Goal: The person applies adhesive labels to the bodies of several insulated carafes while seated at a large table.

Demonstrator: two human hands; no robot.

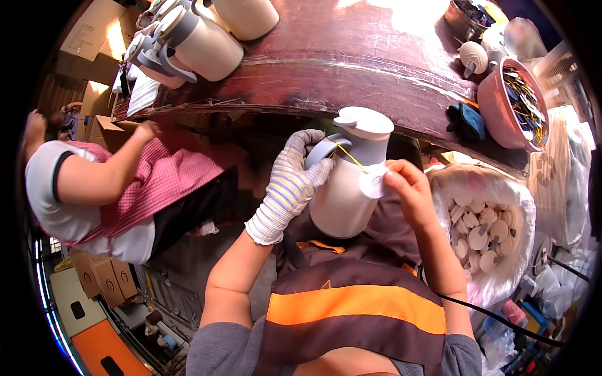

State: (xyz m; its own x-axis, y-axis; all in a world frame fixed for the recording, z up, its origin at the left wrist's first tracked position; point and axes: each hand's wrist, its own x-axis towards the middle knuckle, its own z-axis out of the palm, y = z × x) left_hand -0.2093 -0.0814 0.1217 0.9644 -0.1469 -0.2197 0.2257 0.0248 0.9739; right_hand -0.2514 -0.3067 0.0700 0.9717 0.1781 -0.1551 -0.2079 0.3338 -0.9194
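A white vacuum jug (342,207) with a grey neck stands upright on my lap, against the table's near edge. Its white lid is on. My left hand (290,178), in a striped knit glove, closes round the grey handle (323,150). A yellow tie (351,156) runs from the handle to a round white tag (371,183) in front of the jug's body. Bare, my right hand (412,191) pinches that tag at its right edge between thumb and fingers.
Several similar jugs (207,50) crowd the table's (326,81) far left. A pink tub (501,113) of ties sits at its right edge. Beside my right arm is a plastic-lined container (523,213) of white round pieces. Another person (113,188) in a checked apron works at left.
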